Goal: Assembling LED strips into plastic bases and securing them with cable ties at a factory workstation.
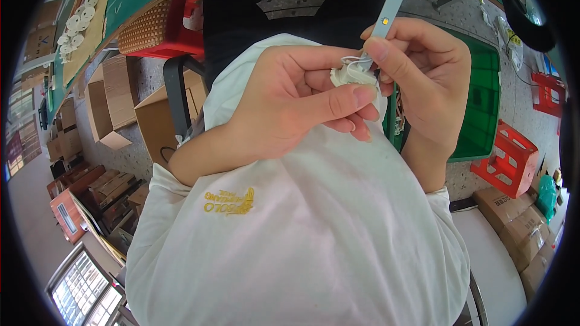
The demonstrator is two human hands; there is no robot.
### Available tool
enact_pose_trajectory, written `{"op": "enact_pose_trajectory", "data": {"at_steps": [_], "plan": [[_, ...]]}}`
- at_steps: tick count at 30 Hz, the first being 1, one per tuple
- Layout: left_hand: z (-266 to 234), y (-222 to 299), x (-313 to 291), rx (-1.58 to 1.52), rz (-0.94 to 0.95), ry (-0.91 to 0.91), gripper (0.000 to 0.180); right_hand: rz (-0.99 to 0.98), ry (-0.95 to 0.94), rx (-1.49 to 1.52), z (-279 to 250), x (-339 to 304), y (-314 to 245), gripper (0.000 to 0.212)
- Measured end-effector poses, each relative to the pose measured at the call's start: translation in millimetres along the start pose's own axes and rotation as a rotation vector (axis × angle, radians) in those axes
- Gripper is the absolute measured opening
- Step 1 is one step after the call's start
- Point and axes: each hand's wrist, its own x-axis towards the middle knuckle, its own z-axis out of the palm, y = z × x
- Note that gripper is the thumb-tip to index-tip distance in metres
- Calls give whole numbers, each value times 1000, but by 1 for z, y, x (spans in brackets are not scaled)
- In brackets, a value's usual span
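Left hand (290,102) pinches the white wired connector (350,75) steady; right hand (423,78) grips the LED strip (391,6) end against it for joining.

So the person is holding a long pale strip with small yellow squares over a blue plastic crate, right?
Not quite: the plastic crate is green, not blue, as the head view shows. The right hand does hold the long pale strip with small yellow squares over it.

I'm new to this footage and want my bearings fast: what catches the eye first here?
Dead centre, the left hand pinches a small white part with thin wires, while the right hand grips a pale LED strip rising to the top edge. A green crate sits right, a red stool beyond.
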Motion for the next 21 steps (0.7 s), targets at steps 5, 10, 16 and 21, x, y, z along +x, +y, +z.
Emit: {"op": "enact_pose_trajectory", "data": {"at_steps": [5,10,16,21], "plan": [[2,2,1,1,-8,-1,32,-60,-31,-71,-1,1,1,13],[1,5,2,0,-22,-23,33,-62,-30,-62,-3,3,1,13],[2,8,4,9,27,-60,34,-29,-42,-3,-5,5,-3,13],[-3,-1,16,67,180,69,38,-133,123,75,-5,13,1,20]]}}
